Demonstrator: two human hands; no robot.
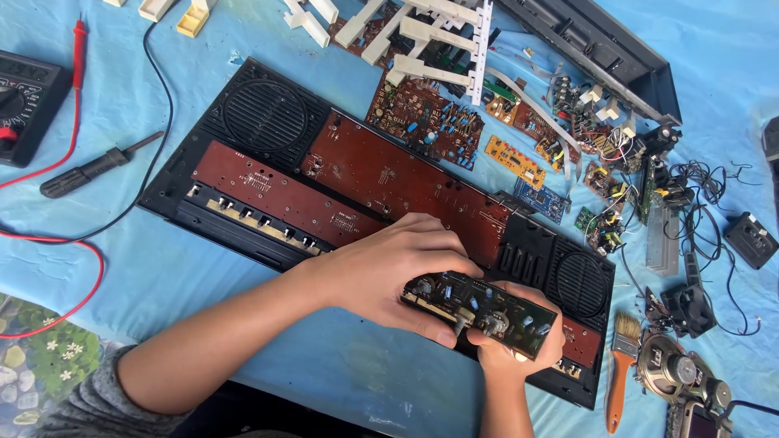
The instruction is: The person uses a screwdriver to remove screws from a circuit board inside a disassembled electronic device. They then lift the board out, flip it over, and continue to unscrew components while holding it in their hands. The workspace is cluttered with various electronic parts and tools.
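Both hands grip a small dark circuit board [480, 310] just above the near edge of the black keyboard case [268, 122]: left hand [389, 276] wrapped over its left end, right hand [511, 345] pinching the right. Brush [621, 369] sits right, screwdriver [93, 168] far left.

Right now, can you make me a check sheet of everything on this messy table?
Surface: blue cloth covers the table.
Job's things: small green circuit board with knobs, held over the opened black keyboard case.
Clutter: loose circuit boards, white key strips, screwdriver, paintbrush, speaker, meter.
Grippers: left hand and right hand both grip the small board; fingers curl around its edges.
Cables: red lead, black lead, tangled wires at right.
Surroundings: flowered mat at the lower left.
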